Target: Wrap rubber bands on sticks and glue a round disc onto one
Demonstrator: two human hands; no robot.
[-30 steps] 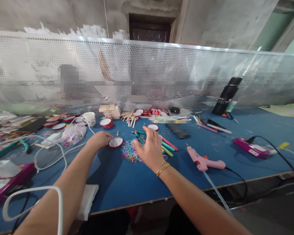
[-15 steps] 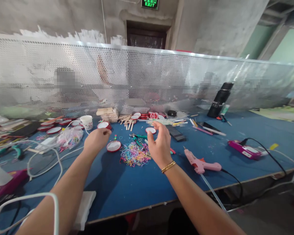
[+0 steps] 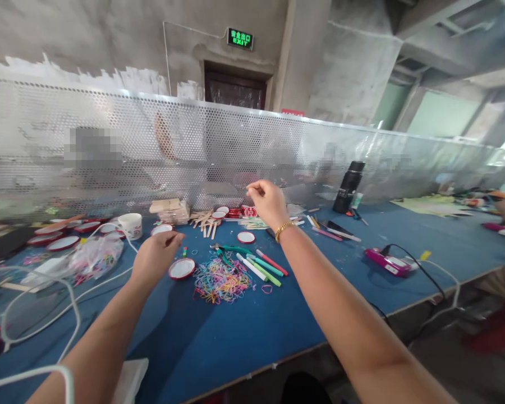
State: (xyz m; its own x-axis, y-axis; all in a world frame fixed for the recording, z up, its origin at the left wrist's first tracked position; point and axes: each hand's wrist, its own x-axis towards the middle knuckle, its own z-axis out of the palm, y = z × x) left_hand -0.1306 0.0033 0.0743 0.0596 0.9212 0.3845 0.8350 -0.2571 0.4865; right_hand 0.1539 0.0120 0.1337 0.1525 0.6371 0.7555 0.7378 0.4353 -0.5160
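My left hand (image 3: 156, 255) hovers above the table's left part, with thumb and fingers pinched together; anything between them is too small to make out. Farther back and higher is my right hand (image 3: 270, 201), also pinched, with a gold bracelet (image 3: 283, 230) on the wrist; what it holds, if anything, does not show. Between the arms lies a loose heap of colourful rubber bands (image 3: 223, 280). A red-rimmed white lid (image 3: 182, 269) rests to the heap's left, another lid (image 3: 246, 238) behind it. Green-handled pliers (image 3: 231, 249) touch the heap, and several markers (image 3: 263, 266) lie beside it.
A perforated metal screen (image 3: 185, 151) runs behind the blue table (image 3: 219, 342). Along it are wooden sticks (image 3: 206, 221), a paper cup (image 3: 130, 225) and a black bottle (image 3: 348, 188). White cable (image 3: 73, 314) loops at left; a purple device (image 3: 387, 262) sits right. Another person's arm shows far right.
My right hand has risen and moved away toward the screen, its spread fingers now pinched, uncovering the markers. My left hand stays pinched. The view has shifted; my right forearm now covers the pink glue gun's place.
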